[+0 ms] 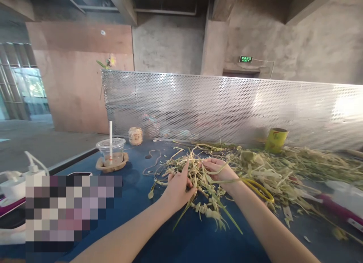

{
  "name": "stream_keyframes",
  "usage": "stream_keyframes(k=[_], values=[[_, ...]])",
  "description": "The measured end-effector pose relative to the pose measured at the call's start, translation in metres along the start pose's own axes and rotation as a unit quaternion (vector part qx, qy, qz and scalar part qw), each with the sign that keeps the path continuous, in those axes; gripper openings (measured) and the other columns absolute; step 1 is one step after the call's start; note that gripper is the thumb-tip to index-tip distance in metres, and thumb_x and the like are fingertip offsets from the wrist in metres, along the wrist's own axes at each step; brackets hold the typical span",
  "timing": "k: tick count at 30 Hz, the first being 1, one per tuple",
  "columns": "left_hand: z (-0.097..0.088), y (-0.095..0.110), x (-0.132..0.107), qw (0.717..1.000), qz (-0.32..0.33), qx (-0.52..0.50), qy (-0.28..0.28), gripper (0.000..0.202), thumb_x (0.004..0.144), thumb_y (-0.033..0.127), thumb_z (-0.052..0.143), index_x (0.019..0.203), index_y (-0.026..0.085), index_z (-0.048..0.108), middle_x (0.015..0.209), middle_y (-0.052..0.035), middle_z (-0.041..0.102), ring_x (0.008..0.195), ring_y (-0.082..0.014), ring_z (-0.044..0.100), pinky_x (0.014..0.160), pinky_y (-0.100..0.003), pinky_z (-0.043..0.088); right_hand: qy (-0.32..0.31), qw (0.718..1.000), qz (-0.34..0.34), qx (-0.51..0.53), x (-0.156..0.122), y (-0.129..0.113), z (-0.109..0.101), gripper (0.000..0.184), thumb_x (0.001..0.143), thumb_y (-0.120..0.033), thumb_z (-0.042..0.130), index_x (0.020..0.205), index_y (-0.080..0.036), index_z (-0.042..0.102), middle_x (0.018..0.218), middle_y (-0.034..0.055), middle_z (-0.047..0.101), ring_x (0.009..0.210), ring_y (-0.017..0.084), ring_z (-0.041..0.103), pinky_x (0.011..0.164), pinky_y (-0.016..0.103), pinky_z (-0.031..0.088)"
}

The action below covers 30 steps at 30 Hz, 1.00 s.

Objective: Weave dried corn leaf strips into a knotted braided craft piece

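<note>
A tangled bundle of dried plant strips, pale straw with some green blades, lies on the blue tabletop in front of me. My left hand is closed around the bundle's left side, its index finger pointing up along the strips. At the upper right of the bundle, my right hand pinches a pale strip between thumb and fingers. Some fingertips of both hands are hidden among the strips. A yellow-green loop lies beside my right forearm.
A loose heap of dried strips covers the right side, with a yellow-green can behind it. Left stand a plastic cup with a straw and a small woven pot. A perforated metal screen borders the back.
</note>
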<state>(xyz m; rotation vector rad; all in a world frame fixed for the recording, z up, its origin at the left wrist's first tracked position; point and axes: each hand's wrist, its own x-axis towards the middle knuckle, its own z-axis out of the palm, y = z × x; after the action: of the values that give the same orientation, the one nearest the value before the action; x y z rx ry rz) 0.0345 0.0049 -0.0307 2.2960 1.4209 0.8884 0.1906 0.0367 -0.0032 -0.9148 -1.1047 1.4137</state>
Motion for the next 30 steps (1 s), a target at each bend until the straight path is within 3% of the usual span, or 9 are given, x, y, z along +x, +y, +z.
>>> stream_keyframes(k=[5, 11, 17, 21, 23, 26, 30], values=[[0.000, 0.004, 0.000, 0.999, -0.029, -0.041, 0.004, 0.081, 0.068, 0.025, 0.058, 0.137, 0.017, 0.017, 0.076, -0.0036, 0.066, 0.086, -0.0273, 0.055, 0.085, -0.050, 0.027, 0.001, 1.000, -0.004, 0.001, -0.001, -0.002, 0.001, 0.022, 0.050, -0.026, 0.076, 0.056, -0.014, 0.059, 0.058, 0.0011, 0.065, 0.039, 0.005, 0.048, 0.036, 0.017, 0.031], [-0.012, 0.001, 0.000, 0.986, -0.014, -0.153, 0.067, 0.082, 0.072, 0.028, 0.054, 0.137, 0.011, 0.008, 0.075, -0.0033, 0.064, 0.074, -0.0210, 0.058, 0.080, -0.038, 0.039, -0.014, 0.999, -0.021, 0.020, -0.005, -0.007, 0.003, 0.022, 0.051, -0.029, 0.075, 0.058, -0.013, 0.061, 0.062, 0.0024, 0.065, 0.044, 0.007, 0.052, 0.038, 0.019, 0.034], [-0.003, 0.008, -0.009, 0.997, 0.026, -0.064, -0.035, 0.089, 0.064, 0.029, 0.063, 0.137, 0.016, 0.015, 0.070, -0.0009, 0.067, 0.074, -0.0236, 0.059, 0.090, -0.051, 0.025, -0.001, 1.000, -0.021, 0.003, -0.009, -0.009, 0.006, 0.021, 0.054, -0.029, 0.075, 0.059, -0.013, 0.061, 0.057, -0.0003, 0.061, 0.042, 0.004, 0.047, 0.039, 0.017, 0.035], [0.001, 0.010, -0.009, 0.998, 0.039, -0.041, -0.041, 0.083, 0.066, 0.017, 0.057, 0.137, 0.021, 0.017, 0.065, 0.0026, 0.066, 0.066, -0.0192, 0.059, 0.090, -0.049, 0.026, -0.007, 1.000, -0.016, 0.007, -0.010, -0.008, 0.007, 0.022, 0.051, -0.029, 0.076, 0.056, -0.014, 0.060, 0.056, -0.0005, 0.061, 0.041, 0.004, 0.045, 0.038, 0.016, 0.032], [-0.002, 0.008, -0.007, 0.997, 0.041, -0.065, -0.006, 0.079, 0.068, 0.017, 0.055, 0.137, 0.021, 0.017, 0.064, 0.0023, 0.066, 0.063, -0.0183, 0.059, 0.088, -0.047, 0.032, -0.013, 1.000, -0.018, 0.008, -0.009, -0.009, 0.007, 0.022, 0.052, -0.029, 0.075, 0.056, -0.014, 0.061, 0.055, -0.0003, 0.060, 0.040, 0.005, 0.045, 0.038, 0.017, 0.032], [-0.013, 0.003, -0.004, 0.985, 0.020, -0.142, 0.099, 0.074, 0.073, 0.022, 0.053, 0.137, 0.018, 0.015, 0.071, -0.0017, 0.066, 0.069, -0.0190, 0.060, 0.076, -0.039, 0.043, -0.018, 0.999, -0.034, 0.018, -0.010, -0.010, 0.007, 0.019, 0.053, -0.029, 0.074, 0.058, -0.014, 0.064, 0.062, 0.0016, 0.063, 0.048, 0.007, 0.051, 0.044, 0.019, 0.037], [-0.025, -0.002, -0.002, 0.962, 0.013, -0.193, 0.191, 0.072, 0.077, 0.025, 0.052, 0.136, 0.014, 0.013, 0.070, -0.0017, 0.063, 0.067, -0.0173, 0.058, 0.071, -0.035, 0.046, -0.050, 0.997, -0.038, 0.049, -0.016, -0.008, 0.014, 0.016, 0.052, -0.026, 0.075, 0.057, -0.015, 0.065, 0.079, 0.0035, 0.066, 0.063, 0.010, 0.057, 0.054, 0.020, 0.042]])
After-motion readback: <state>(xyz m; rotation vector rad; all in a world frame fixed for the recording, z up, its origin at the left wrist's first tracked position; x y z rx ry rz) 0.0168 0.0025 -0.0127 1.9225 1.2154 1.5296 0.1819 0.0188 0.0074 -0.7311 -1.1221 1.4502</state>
